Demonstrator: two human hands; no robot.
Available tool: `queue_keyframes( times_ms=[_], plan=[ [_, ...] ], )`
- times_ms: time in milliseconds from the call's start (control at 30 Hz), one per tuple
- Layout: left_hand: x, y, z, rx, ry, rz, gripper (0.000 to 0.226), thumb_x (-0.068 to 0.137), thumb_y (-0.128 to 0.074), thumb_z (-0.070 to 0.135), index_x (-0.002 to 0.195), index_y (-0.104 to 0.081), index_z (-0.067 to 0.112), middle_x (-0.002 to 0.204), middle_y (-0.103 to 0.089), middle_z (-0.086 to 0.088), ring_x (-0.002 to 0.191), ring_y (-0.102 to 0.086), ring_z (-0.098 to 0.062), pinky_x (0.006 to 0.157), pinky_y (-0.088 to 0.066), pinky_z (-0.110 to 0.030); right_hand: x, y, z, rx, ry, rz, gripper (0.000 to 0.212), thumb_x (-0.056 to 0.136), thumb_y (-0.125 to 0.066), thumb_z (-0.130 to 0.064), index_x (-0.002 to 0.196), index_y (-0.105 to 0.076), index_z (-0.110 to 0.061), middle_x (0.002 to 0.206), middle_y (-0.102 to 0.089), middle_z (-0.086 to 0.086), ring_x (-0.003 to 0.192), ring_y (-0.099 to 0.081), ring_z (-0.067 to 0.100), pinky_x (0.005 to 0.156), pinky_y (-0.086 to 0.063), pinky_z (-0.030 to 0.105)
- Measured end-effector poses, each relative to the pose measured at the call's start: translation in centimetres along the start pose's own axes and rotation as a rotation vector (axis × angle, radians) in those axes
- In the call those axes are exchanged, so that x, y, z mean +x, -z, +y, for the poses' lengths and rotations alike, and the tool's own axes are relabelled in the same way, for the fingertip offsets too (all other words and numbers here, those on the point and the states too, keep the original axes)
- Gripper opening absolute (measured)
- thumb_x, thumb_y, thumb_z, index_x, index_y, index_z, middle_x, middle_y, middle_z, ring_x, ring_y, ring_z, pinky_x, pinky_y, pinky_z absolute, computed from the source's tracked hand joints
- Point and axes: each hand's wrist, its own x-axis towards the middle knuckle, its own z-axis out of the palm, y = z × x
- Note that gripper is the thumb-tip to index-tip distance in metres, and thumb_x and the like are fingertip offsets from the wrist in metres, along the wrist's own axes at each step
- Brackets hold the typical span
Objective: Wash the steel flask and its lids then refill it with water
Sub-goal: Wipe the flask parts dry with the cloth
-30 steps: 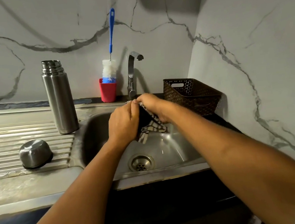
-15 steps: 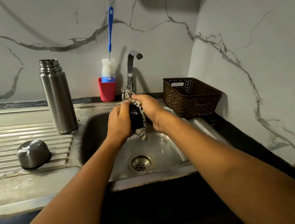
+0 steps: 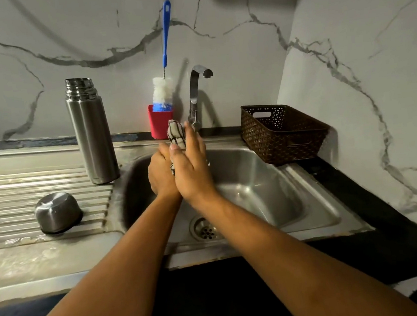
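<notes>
Rubbing with the cloth (image 3: pixel 175 135)
The left hand (image 3: pixel 161 175) grips it, the right hand (image 3: pixel 191 167) presses flat alongside — rotate, covering every side.

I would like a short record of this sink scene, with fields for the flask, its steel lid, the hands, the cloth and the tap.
flask: upright on the drainboard, left of the basin, mouth uncovered
steel lid: open side down on the drainboard, apart from the flask
cloth: checked, between both hands above the basin
left hand: grips the cloth
right hand: presses flat against the cloth
tap: no water visible
bottle brush: stands in the red holder behind the basin
</notes>
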Motion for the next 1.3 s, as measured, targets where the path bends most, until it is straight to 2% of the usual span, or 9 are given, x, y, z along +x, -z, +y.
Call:
queue_keyframes(
  times_ms=[233, 400, 500, 667, 767, 900, 967, 1167, 1300],
  plan=[
    [-1.6, -0.4, 1.9, -0.069, -0.152, 0.011, 0.042, 0.109, -0.031, 0.044, 0.081, -0.059, 0.03, 0.086, -0.07, -0.002, 0.083, -0.067, -0.021, 0.076, -0.054, -0.04, 4.7, 4.6, -2.7, 0.145, -0.425, -0.069, 0.031, 0.102, -0.052, -0.027, 0.124, -0.068, -0.011, 0.112, -0.073, 0.009, 0.094, -0.067, 0.021, 0.073, -0.052, 0.03],
    [0.1, 0.4, 0.1, 0.106, -0.013, -0.109, 0.03, 0.11, -0.046, 0.026, 0.081, -0.052, 0.023, 0.094, -0.068, -0.003, 0.079, -0.06, -0.014, 0.061, -0.041, -0.022, -0.5, 2.1, -0.5, -0.173, 0.002, -0.154, 0.048, 0.108, -0.041, -0.031, 0.156, -0.04, -0.031, 0.162, -0.031, 0.003, 0.146, -0.037, 0.02, 0.12, -0.034, 0.044],
    [-0.5, 1.0, 0.9, 0.114, -0.088, -0.113, 0.036, 0.109, -0.04, 0.033, 0.076, -0.054, 0.027, 0.093, -0.071, -0.01, 0.079, -0.064, -0.022, 0.068, -0.049, -0.035, 0.8, 3.4, -1.3, -0.181, -0.04, -0.174, 0.041, 0.107, -0.044, -0.03, 0.147, -0.051, -0.025, 0.15, -0.047, 0.007, 0.134, -0.05, 0.022, 0.112, -0.041, 0.039],
    [-3.1, 0.7, 2.8, 0.121, -0.431, -0.134, 0.047, 0.103, -0.029, 0.047, 0.094, -0.069, 0.024, 0.083, -0.071, -0.003, 0.077, -0.068, -0.021, 0.073, -0.057, -0.044, 5.5, 7.5, -3.2, -0.091, -0.562, -0.284, 0.037, 0.101, -0.047, -0.024, 0.117, -0.071, 0.0, 0.095, -0.07, 0.01, 0.084, -0.065, 0.023, 0.073, -0.052, 0.033],
    [-2.0, 0.5, 2.0, 0.246, -0.396, -0.112, 0.043, 0.106, -0.032, 0.04, 0.084, -0.066, 0.024, 0.084, -0.07, -0.004, 0.079, -0.066, -0.026, 0.07, -0.049, -0.04, 3.6, 6.5, -1.6, -0.298, -0.328, -0.185, 0.031, 0.104, -0.04, -0.026, 0.111, -0.066, -0.013, 0.101, -0.066, 0.007, 0.096, -0.062, 0.025, 0.077, -0.048, 0.036],
    [-1.4, 0.9, 1.4, 0.259, -0.163, -0.127, 0.039, 0.107, -0.036, 0.031, 0.074, -0.055, 0.024, 0.079, -0.062, -0.002, 0.082, -0.061, -0.026, 0.071, -0.04, -0.037, -0.7, 5.0, 0.1, -0.235, -0.064, -0.19, 0.051, 0.106, -0.039, -0.026, 0.156, -0.038, -0.027, 0.156, -0.043, 0.005, 0.139, -0.045, 0.019, 0.115, -0.039, 0.037],
    [-1.6, 0.8, 1.5, 0.223, -0.12, -0.157, 0.037, 0.108, -0.037, 0.031, 0.078, -0.057, 0.022, 0.079, -0.061, 0.001, 0.084, -0.059, -0.025, 0.074, -0.04, -0.036, -0.6, 5.0, -0.2, -0.25, -0.051, -0.187, 0.049, 0.105, -0.041, -0.027, 0.154, -0.041, -0.029, 0.153, -0.047, 0.006, 0.137, -0.048, 0.02, 0.116, -0.039, 0.041],
    [-1.8, 0.7, 2.1, -0.372, -0.107, -0.273, 0.041, 0.094, -0.043, 0.052, 0.089, -0.075, 0.027, 0.094, -0.076, -0.011, 0.095, -0.073, -0.031, 0.09, -0.057, -0.06, 3.1, 6.2, -2.7, 0.343, -0.577, -0.123, 0.039, 0.097, -0.053, -0.038, 0.118, -0.071, -0.011, 0.097, -0.074, 0.012, 0.097, -0.071, 0.033, 0.085, -0.058, 0.044],
    [-1.6, 0.7, 1.3, -0.301, -0.111, -0.157, 0.053, 0.098, -0.04, 0.058, 0.081, -0.07, 0.019, 0.087, -0.075, -0.009, 0.087, -0.073, -0.029, 0.087, -0.059, -0.056, 1.7, 4.9, -1.6, 0.667, -0.752, -0.02, 0.042, 0.102, -0.047, -0.042, 0.113, -0.075, -0.013, 0.091, -0.076, 0.01, 0.088, -0.07, 0.025, 0.078, -0.057, 0.035]
  ],
)
